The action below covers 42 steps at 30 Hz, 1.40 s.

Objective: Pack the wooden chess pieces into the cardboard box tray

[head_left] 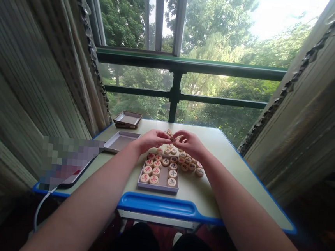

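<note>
My left hand (154, 138) and my right hand (189, 143) meet over the table, fingertips closed on one Chinese chess piece (172, 140) between them. Its marking is too small to read. Below them lies an open shallow box (162, 188) with wooden Chinese chess pieces inside: red-marked ones (156, 171) fill two columns at the left, and black-marked ones (172, 173) run down the right side and along the top. Loose pieces (192, 166) are spread beside and behind the box, some partly hidden by my hands.
A pale table (226, 193) with a blue edge and a blue pen groove (157, 205) stands by the window. An empty shallow box lid (121, 142), stacked brown trays (127, 119) and a tablet-like device (78, 168) with a white cable (37, 211) are at the left. Curtains hang on both sides.
</note>
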{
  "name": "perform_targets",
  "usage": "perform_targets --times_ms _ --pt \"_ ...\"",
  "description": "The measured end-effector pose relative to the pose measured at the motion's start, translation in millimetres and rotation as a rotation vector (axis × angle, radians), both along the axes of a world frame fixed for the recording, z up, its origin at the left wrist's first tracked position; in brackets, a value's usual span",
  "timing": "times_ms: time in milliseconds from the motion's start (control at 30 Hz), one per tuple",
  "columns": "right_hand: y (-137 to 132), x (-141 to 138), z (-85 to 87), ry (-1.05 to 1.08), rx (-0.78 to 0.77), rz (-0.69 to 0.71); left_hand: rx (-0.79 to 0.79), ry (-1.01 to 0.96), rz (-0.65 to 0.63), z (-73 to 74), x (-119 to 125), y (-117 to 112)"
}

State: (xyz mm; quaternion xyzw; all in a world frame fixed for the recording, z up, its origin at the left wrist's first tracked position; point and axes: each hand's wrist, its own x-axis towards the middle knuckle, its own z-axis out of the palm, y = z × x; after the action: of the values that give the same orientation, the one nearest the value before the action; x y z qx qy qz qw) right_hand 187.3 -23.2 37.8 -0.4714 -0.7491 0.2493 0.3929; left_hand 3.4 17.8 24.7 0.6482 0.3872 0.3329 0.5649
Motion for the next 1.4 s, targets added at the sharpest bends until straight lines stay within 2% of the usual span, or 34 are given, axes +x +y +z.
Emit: perform_targets --times_ms 200,400,567,800,933,1033,1167,1267,1400 --pt "5 1 -3.8 -0.090 0.095 0.018 0.006 0.013 0.001 4.2 -1 -3" --pt "4 -2 -6.1 -0.102 0.136 -0.047 -0.054 -0.029 -0.045 6.9 -2 -6" --pt "2 -5 -7.9 -0.103 0.140 -0.031 -0.084 -0.048 -0.052 6.6 -4 -5" --pt "-1 -2 -2.6 -0.135 0.150 0.042 -0.107 -0.024 -0.071 10.2 -7 -4" --pt "-3 -2 1.8 -0.200 0.202 0.013 -0.103 -0.009 -0.048 12.8 -8 -4" --pt "-7 -2 7.0 -0.284 0.137 0.005 -0.128 -0.023 0.011 13.5 -7 -4" --pt "-14 -7 11.5 -0.417 -0.037 0.079 -0.137 -0.001 0.100 11.9 -6 -4" --pt "-18 -12 11.0 -0.479 -0.115 0.122 -0.145 0.050 0.066 10.7 -5 -4" --pt "-21 -18 9.5 -0.533 -0.114 0.141 -0.146 0.109 -0.013 11.1 -3 -7"
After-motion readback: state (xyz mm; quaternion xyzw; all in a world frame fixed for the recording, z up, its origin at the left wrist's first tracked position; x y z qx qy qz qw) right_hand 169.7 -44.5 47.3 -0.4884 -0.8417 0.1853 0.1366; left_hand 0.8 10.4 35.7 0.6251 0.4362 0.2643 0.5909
